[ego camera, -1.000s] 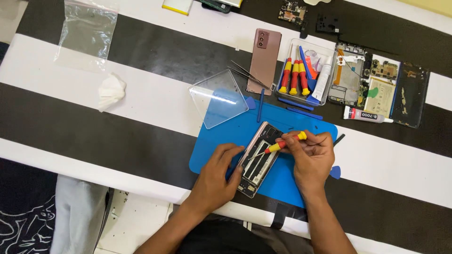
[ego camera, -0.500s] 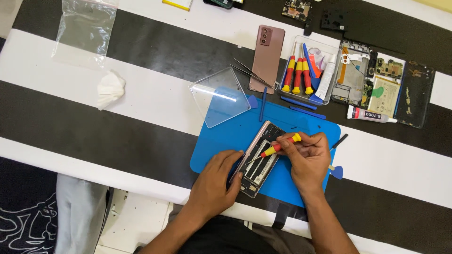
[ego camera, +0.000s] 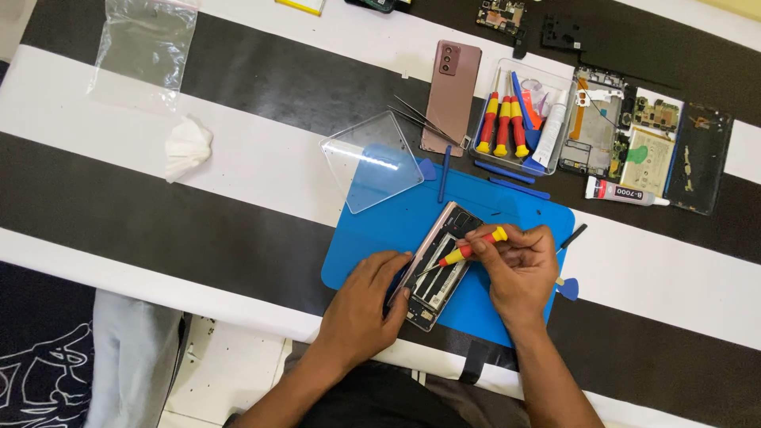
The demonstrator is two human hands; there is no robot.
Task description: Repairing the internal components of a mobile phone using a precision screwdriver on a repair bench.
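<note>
The opened phone [ego camera: 438, 265] lies with its long axis from 1 to 7 o'clock; left hand [ego camera: 366, 305] fingers clamp its 8 o'clock edge, right hand [ego camera: 519, 269] fingers pinch a red-and-yellow screwdriver [ego camera: 468, 250] tipped into it.

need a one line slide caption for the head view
Left hand steadies an opened phone on a blue mat while the right hand works a red-and-yellow screwdriver inside it.

A clear plastic bag [ego camera: 147, 43] and crumpled white tissue [ego camera: 187, 147] lie left. A clear tray [ego camera: 547, 87] holds 3 red-yellow screwdrivers [ego camera: 502, 125]. Beside it, a bronze phone back cover [ego camera: 450, 97] and glue tube [ego camera: 626, 192].
</note>
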